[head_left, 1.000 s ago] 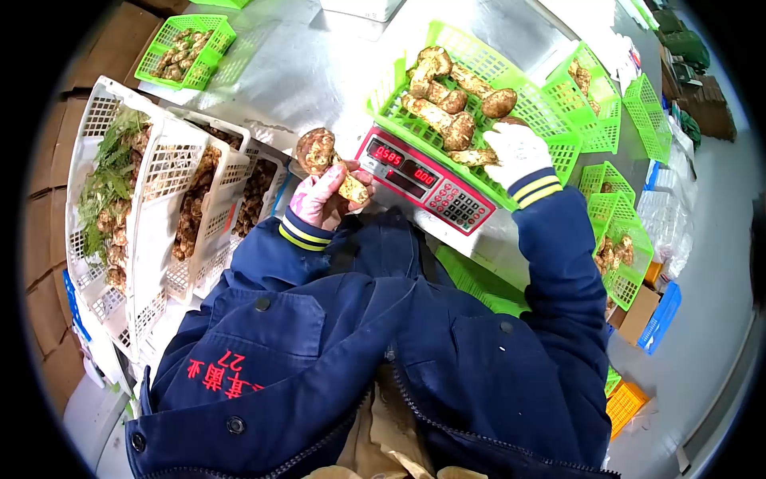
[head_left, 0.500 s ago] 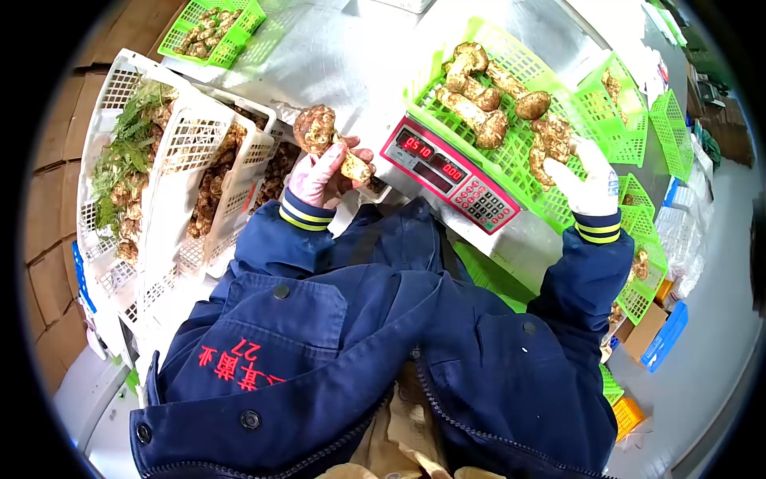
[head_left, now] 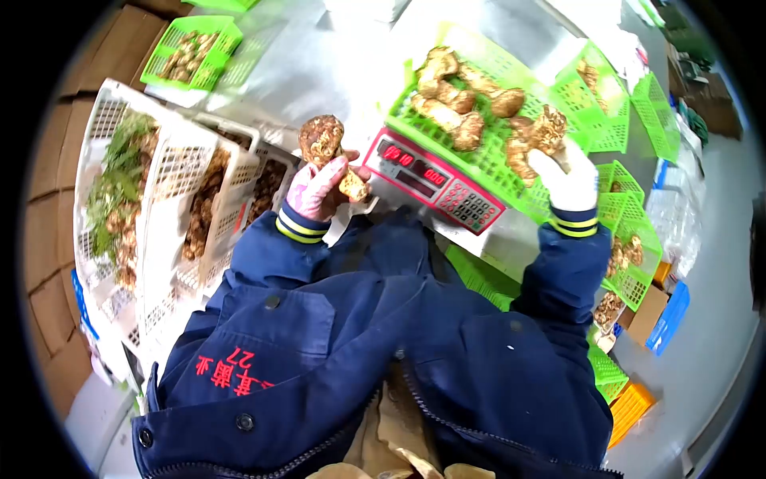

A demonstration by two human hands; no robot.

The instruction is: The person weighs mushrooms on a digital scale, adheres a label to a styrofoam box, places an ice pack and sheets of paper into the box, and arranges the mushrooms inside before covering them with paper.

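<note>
My left hand [head_left: 317,190], in a pinkish-white glove, is closed around the stem of a brown-capped mushroom [head_left: 321,140], cap upward, just left of the scale [head_left: 423,177]. The red scale shows lit digits and bears a green plastic basket [head_left: 487,164] with several large mushrooms [head_left: 448,120] in it. At the basket's right side, my right hand [head_left: 568,177] in a white glove has its fingers on a mushroom [head_left: 549,129]. Another mushroom [head_left: 520,152] lies right beside it in the basket. The right fingertips are partly hidden.
White crates [head_left: 171,199] of mushrooms, one with green fern leaves [head_left: 120,172], stand at left. A green basket [head_left: 209,68] of small mushrooms sits at back left. More green baskets [head_left: 634,259] line the right side. Cardboard boxes [head_left: 49,239] are stacked far left.
The view has shifted slightly. The mushroom at my right fingers has moved a little right, apart from the one beside it. My left hand keeps its mushroom, tilted slightly differently.
</note>
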